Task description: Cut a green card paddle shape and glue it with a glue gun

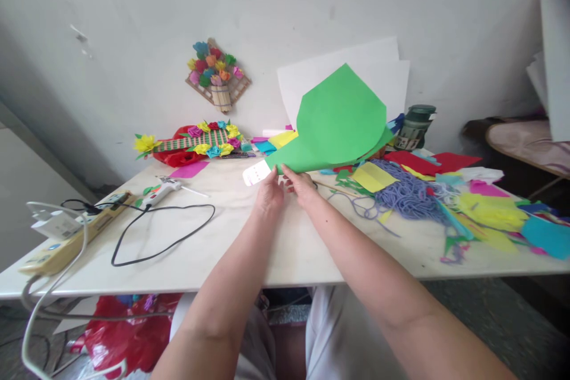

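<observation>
A broad green paper piece (342, 119), narrowing toward the lower left, is held up above the table. Its narrow end finishes in a white tab (255, 174) with small dark marks. Both my hands pinch the narrow part at its lower edge: my left hand (269, 190) just beside the white tab, my right hand (301, 186) a little to the right. My thumbs lie on the green face, and the fingers behind are partly hidden. A second green layer shows behind the wide end at the right.
On the left lie a hot glue gun (164, 192) with its cord and a power strip (71, 243). A paper-flower guitar-like craft (196, 141) lies at the back. Blue yarn (409, 193), coloured paper scraps (490, 211) and a dark green jar (415, 127) fill the right side.
</observation>
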Tool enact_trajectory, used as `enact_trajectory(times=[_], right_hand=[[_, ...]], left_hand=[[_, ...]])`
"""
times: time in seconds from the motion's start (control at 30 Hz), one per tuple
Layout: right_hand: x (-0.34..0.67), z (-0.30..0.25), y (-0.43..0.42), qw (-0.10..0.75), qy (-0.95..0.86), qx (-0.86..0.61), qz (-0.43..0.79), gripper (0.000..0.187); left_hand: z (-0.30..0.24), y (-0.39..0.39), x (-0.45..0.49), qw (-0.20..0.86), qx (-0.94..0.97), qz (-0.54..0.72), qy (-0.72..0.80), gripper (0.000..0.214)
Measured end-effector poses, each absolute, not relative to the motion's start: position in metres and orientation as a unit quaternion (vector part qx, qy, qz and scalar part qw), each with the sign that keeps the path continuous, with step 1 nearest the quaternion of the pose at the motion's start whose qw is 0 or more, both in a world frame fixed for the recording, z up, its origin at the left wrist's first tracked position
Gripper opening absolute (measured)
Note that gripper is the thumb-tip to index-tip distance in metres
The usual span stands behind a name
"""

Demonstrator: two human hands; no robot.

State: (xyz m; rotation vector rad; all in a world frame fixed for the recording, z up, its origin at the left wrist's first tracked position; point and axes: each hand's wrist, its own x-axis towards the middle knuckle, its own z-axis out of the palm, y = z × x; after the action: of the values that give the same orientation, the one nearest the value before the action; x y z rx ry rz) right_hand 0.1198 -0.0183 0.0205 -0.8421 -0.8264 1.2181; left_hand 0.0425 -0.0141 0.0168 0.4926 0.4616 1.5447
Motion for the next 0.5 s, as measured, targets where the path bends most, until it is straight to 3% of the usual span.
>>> enact_trajectory(times=[0.33,0.5], right_hand=[[0.121,0.024,-0.015,0.715,-0.303,-0.382,0.501,0.019],[0.134,0.029,-0.011,0.742,-0.256,-0.344,0.515,0.025]], left_hand=[[0.012,-0.017,0.052,0.707,0.243,0.630,0.210,0.018],[0.016,-0.023,0.042,0.698,0.403,0.565,0.175,0.034]])
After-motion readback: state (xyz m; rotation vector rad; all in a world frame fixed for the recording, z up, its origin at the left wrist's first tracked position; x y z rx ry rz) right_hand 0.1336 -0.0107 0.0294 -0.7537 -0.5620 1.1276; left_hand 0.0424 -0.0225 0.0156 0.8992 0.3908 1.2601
